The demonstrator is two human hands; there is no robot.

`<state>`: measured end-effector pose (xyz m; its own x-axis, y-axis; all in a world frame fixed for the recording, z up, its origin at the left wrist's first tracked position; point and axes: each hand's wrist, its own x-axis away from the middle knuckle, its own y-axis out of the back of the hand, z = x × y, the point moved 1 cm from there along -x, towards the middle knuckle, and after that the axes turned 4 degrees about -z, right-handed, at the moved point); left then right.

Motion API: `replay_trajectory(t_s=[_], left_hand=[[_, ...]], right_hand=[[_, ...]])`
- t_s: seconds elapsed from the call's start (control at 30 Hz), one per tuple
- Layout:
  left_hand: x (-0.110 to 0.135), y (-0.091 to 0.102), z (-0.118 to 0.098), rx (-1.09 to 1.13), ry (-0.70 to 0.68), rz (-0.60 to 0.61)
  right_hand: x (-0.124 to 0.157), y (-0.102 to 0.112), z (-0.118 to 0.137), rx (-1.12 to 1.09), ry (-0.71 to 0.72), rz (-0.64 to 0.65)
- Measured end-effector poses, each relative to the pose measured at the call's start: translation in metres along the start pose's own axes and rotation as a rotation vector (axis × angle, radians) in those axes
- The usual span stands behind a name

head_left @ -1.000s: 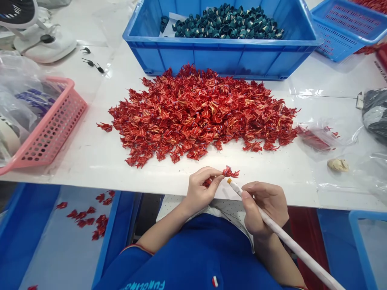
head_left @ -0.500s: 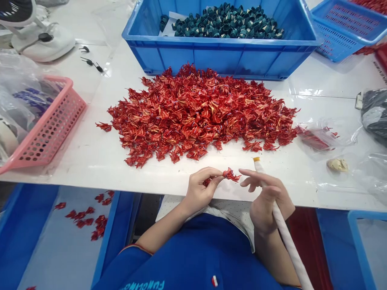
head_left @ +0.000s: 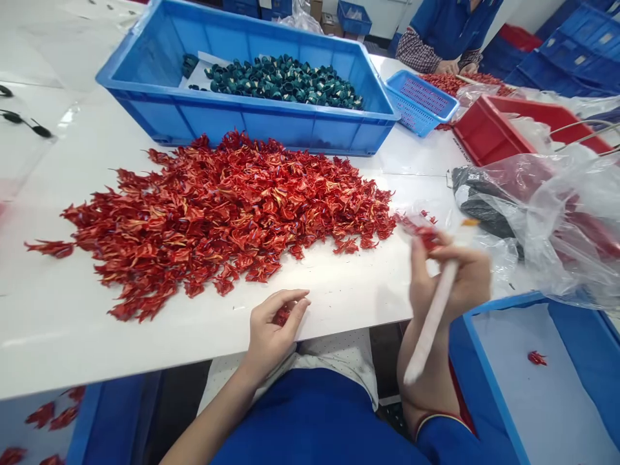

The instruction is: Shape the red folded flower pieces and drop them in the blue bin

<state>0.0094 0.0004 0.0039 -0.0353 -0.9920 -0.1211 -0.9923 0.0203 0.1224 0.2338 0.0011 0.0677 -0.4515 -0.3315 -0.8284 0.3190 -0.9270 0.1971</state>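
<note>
A big heap of red folded paper pieces [head_left: 227,213] covers the white table [head_left: 349,284]. My left hand [head_left: 274,326] rests at the table's near edge, fingers curled round small red pieces. My right hand [head_left: 450,278] is raised at the right, blurred by motion. It grips a long white stick [head_left: 433,320] with an orange tip and pinches a red paper piece [head_left: 426,237] at the fingertips. One red piece [head_left: 537,357] lies in the blue bin [head_left: 489,374] at my lower right.
A blue crate [head_left: 252,123] of dark green pieces stands behind the heap. A small blue basket [head_left: 416,103], a red tray [head_left: 489,129] and clear plastic bags [head_left: 557,213] lie to the right. Another person's hands [head_left: 455,66] work at the far end. A blue bin [head_left: 87,426] with red pieces sits lower left.
The view has swung to the right. My right hand has moved right and up with the stick, carrying the red piece away from my left hand, which stays at the table edge.
</note>
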Motion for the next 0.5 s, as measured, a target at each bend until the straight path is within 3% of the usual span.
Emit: replay_trajectory(t_s=[0.03, 0.13, 0.23, 0.3, 0.37, 0.43, 0.5], left_hand=[[0.0, 0.0, 0.0, -0.001, -0.011, 0.003], [-0.001, -0.001, -0.001, -0.01, -0.047, 0.01], [-0.002, -0.002, 0.0, -0.022, -0.064, 0.018], [-0.001, -0.002, 0.001, -0.013, -0.045, 0.008], [-0.001, -0.002, 0.003, 0.012, -0.006, -0.006], [0.0, -0.002, 0.003, 0.039, 0.036, -0.009], [0.001, -0.001, 0.003, 0.053, 0.063, 0.003]], right_hand=[[-0.016, 0.001, -0.012, 0.055, -0.01, -0.066], [-0.047, -0.001, -0.042, 0.135, -0.069, -0.036], [-0.047, -0.006, -0.056, 0.172, -0.144, -0.017], [-0.035, -0.014, -0.059, 0.129, -0.272, 0.132], [-0.02, -0.022, -0.058, 0.075, -0.357, 0.392], [-0.007, -0.029, -0.057, 0.059, -0.277, 0.588], [0.001, -0.033, -0.056, 0.088, -0.12, 0.683]])
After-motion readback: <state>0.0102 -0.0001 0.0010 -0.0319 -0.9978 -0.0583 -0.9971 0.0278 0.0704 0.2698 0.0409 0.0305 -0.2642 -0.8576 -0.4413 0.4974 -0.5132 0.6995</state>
